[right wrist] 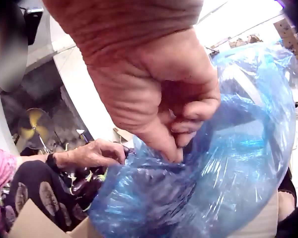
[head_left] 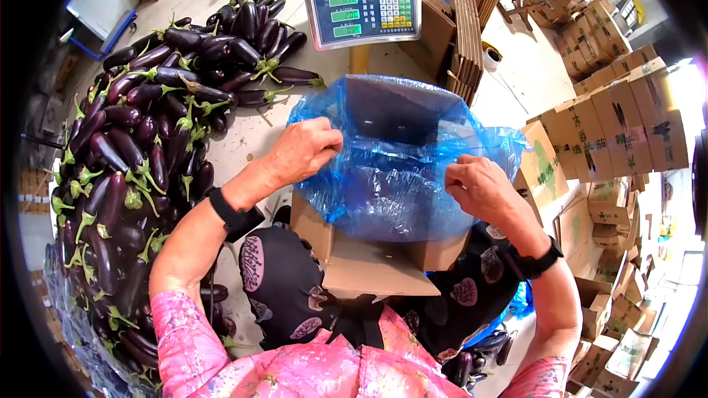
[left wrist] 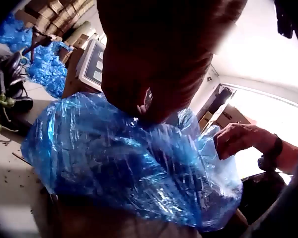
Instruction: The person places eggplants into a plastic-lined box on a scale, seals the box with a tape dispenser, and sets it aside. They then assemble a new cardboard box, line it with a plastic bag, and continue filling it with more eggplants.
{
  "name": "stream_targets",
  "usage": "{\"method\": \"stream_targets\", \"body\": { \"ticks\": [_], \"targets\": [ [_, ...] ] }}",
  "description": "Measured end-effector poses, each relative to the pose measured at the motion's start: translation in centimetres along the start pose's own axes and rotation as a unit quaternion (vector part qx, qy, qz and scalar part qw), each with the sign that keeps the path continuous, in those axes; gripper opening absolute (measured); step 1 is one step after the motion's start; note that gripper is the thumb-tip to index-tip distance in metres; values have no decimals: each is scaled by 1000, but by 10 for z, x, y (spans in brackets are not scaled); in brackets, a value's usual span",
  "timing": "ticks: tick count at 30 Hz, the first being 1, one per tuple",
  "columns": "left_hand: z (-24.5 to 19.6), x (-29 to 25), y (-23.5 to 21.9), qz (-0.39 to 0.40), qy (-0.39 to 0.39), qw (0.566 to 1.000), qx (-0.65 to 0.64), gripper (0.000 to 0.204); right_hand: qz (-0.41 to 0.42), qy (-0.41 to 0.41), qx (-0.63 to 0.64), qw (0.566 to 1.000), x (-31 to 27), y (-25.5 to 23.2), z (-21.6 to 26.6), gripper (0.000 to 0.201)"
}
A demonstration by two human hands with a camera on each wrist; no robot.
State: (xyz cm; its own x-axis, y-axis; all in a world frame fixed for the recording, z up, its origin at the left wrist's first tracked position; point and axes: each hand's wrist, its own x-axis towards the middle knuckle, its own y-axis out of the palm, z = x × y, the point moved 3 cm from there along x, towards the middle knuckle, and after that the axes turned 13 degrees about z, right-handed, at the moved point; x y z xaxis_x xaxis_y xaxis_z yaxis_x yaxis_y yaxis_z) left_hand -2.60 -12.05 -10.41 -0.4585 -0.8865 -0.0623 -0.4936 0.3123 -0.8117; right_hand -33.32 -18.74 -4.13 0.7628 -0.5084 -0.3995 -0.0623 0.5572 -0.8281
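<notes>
A blue plastic bag (head_left: 391, 199) is spread over an open cardboard box (head_left: 376, 269) between the person's knees. At the bag's left edge, the left hand (head_left: 306, 151) pinches the film with curled fingers. Opposite it, the right hand (head_left: 479, 186) grips the bag's right edge; the right wrist view shows thumb and fingertips (right wrist: 175, 154) closed on the film. Through the bag's mouth the box's dark inside shows. In the left wrist view the left hand (left wrist: 154, 64) is a dark shape over the bag, its fingertips mostly in shadow.
A large heap of eggplants (head_left: 147, 133) lies to the left. Behind the box stands a scale display (head_left: 363, 15) with lit green figures. Flattened cardboard (head_left: 466, 29) leans at the back. Stacked printed boxes (head_left: 619, 129) line the right side. A few eggplants (head_left: 472, 361) lie at lower right.
</notes>
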Motion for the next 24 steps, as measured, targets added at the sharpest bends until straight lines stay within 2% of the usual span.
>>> {"method": "stream_targets", "body": {
  "ticks": [1, 4, 5, 7, 8, 10, 12, 13, 15, 16, 17, 19, 21, 22, 24],
  "targets": [
    [-11, -5, -6, -41, 45, 998, 6, 11, 11, 11, -10, 1000, -12, -1, 4, 6],
    [-39, -17, -23, -45, 117, 991, 44, 12, -38, 16, -4, 999, -37, -13, 26, 12],
    [-40, -16, -23, -14, 99, 995, 14, 16, -68, -17, 1, 998, -39, -18, 32, 22],
    [-44, -8, -24, 44, 63, 996, -46, 23, -149, -51, -48, 986, -27, -17, 34, 28],
    [-46, 1, -26, 20, 77, 997, -19, 28, -188, -70, -74, 977, -17, -16, 34, 31],
    [-44, 28, -17, -27, 107, 993, 35, 39, -92, 40, -111, 989, 15, -3, 15, 31],
    [-41, 49, -1, 3, 31, 993, 112, 47, 35, 165, -156, 973, 41, 11, -7, 26],
    [-34, 57, 9, 18, -8, 989, 149, 51, 60, 165, -154, 972, 42, 14, -11, 23],
    [-21, 69, 27, 154, -49, 973, 163, 34, 112, 168, -151, 968, 40, 12, -16, 18],
    [-22, 72, 33, 221, -62, 960, 158, 27, 69, 140, -146, 977, 35, 8, -14, 15],
    [-24, 64, 37, 155, -12, 982, 108, 16, 27, 114, -136, 984, 22, 6, -10, 12],
    [-46, 46, 27, 97, 69, 988, 94, 16, -56, 51, -144, 987, 1, -2, 9, 10],
    [-73, 25, 9, 25, 147, 983, 109, 12, -123, -85, -176, 973, -10, -6, 27, 14],
    [-82, 16, 1, 49, 154, 982, 100, 12, -156, -154, -190, 957, -15, -5, 36, 15],
    [-97, -5, -17, 97, 166, 978, 87, 11, -98, -186, -86, 974, -20, 6, 45, 22]
  ]
}}
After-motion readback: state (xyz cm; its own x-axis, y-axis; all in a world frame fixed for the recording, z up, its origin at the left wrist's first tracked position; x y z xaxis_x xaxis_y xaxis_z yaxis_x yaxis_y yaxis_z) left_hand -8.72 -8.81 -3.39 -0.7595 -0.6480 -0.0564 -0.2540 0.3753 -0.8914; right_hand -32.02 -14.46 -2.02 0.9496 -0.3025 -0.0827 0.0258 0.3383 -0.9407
